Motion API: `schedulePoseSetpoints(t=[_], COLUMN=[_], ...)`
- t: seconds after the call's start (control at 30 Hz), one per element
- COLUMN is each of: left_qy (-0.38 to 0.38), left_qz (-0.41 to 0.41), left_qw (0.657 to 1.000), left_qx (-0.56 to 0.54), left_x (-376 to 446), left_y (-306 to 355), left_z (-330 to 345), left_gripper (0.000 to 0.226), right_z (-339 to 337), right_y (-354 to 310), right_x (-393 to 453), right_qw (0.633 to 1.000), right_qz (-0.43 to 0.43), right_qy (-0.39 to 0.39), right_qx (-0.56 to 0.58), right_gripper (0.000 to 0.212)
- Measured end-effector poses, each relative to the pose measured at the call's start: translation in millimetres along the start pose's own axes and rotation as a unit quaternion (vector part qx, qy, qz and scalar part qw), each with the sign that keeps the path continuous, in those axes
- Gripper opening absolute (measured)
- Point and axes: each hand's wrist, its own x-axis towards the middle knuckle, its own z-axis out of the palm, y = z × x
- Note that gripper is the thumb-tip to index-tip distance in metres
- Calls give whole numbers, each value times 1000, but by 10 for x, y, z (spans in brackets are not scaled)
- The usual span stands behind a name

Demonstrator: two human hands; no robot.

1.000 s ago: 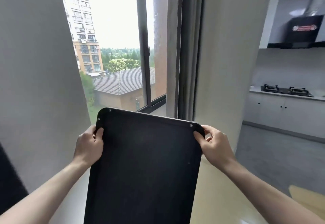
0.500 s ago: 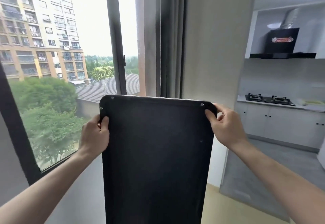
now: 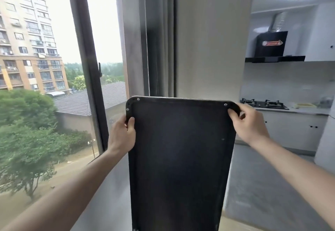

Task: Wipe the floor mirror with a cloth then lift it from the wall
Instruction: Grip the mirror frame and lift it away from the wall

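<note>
Straight ahead in the head view, the floor mirror (image 3: 179,158) stands upright with its black back panel facing the camera, its top edge in front of the pale wall (image 3: 212,40) beside the window (image 3: 59,67). Both hands grip it near the top: the left hand (image 3: 123,134) is wrapped around the left edge just below the rounded corner, and the right hand (image 3: 250,123) is closed on the right corner, fingertips (image 3: 231,111) pressed on the back. Small screws dot the corners. To the right, a stove (image 3: 264,103) sits on the kitchen counter (image 3: 308,111) under a black range hood (image 3: 272,44).
</note>
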Motion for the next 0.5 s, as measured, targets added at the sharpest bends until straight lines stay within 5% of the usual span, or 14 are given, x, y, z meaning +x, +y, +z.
schedulePoseSetpoints(t=[0.5], left_qy=[-2], left_qz=[-26], left_qw=[1000], left_qx=[3], left_x=[1480], left_y=[56], left_z=[2285], left_gripper=[38], right_z=[784], right_y=[1722], right_x=[1901], right_qw=[1000], right_qz=[-21], right_qy=[-1], right_qx=[2], right_gripper=[15])
